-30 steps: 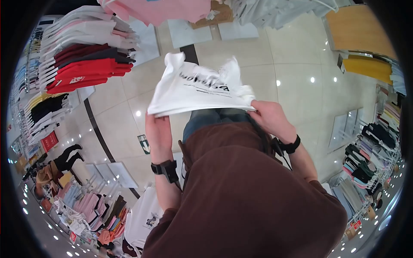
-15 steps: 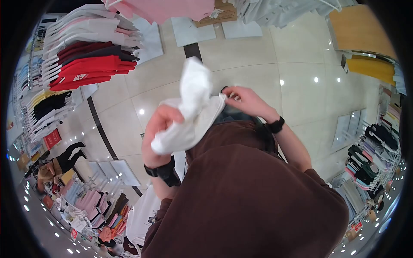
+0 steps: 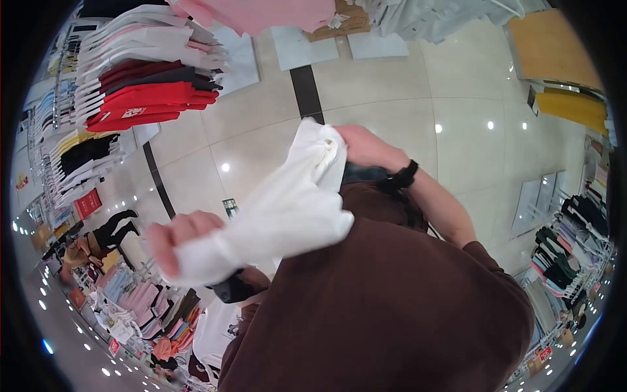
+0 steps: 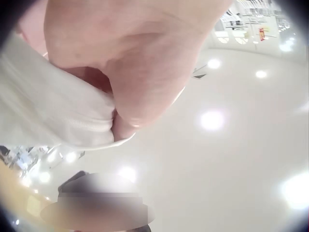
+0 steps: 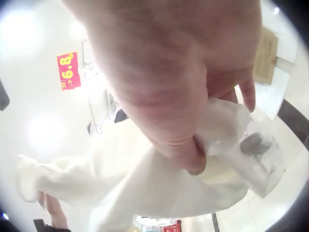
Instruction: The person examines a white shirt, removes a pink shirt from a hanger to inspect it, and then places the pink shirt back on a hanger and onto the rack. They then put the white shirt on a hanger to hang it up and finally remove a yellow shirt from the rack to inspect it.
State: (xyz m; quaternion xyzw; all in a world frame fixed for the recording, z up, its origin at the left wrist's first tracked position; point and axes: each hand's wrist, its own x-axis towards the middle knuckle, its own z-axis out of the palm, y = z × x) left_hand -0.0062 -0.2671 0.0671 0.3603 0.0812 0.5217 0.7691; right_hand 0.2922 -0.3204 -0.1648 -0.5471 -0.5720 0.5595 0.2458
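Note:
A white T-shirt is stretched slantwise in front of the brown-clad torso, bunched and blurred by motion. My left hand, raised at the lower left, has its fingers curled round one end of it. In the left wrist view, the thumb presses white cloth against the fingers. My right hand pinches the other end, farther out from the body. The right wrist view shows thumb and fingers closed on a gathered fold of the shirt, with a blurred dark print beyond.
Racked red shirts and white ones hang at the left. A pink garment hangs at the far edge, near a cardboard box. A wooden cabinet stands at the far right. Another person is at the lower left, beyond the tiled floor.
The shirt was spread flat with its print showing; now it is bunched and slanted. My left hand has moved left and nearer the body. My right hand has gone inward and slightly farther out.

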